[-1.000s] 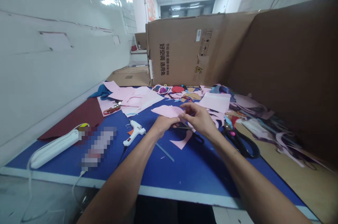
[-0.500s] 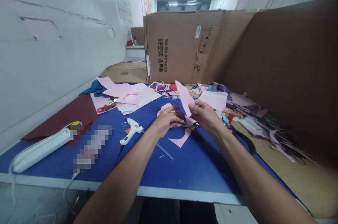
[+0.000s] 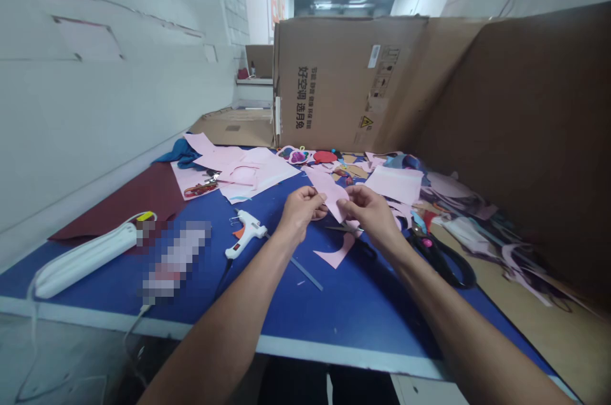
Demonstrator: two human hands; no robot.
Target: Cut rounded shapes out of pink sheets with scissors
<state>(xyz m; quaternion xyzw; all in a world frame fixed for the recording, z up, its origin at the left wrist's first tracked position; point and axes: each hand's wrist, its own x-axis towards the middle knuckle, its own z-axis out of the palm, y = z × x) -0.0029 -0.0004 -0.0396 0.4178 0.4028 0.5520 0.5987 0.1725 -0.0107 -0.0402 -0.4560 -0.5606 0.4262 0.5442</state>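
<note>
Both of my hands pinch one pink paper piece (image 3: 327, 191) above the blue table (image 3: 334, 309). My left hand (image 3: 300, 211) grips its near left edge with closed fingers. My right hand (image 3: 370, 214) holds its lower right corner, fingers also closed. A curved pink scrap (image 3: 338, 254) lies on the blue surface just below my hands, with a pair of scissors (image 3: 356, 241) partly hidden under my right hand.
A white glue gun (image 3: 244, 236) lies left of my hands, a white power strip (image 3: 86, 258) further left. Large black scissors (image 3: 442, 257) rest at the right. Pink sheets (image 3: 248, 172) and coloured scraps cover the far table. Cardboard walls (image 3: 501, 118) stand behind and right.
The pink piece, held upright half a second ago, is now lowered and tilted flatter between my hands. My left hand moved from the table up onto its edge.
</note>
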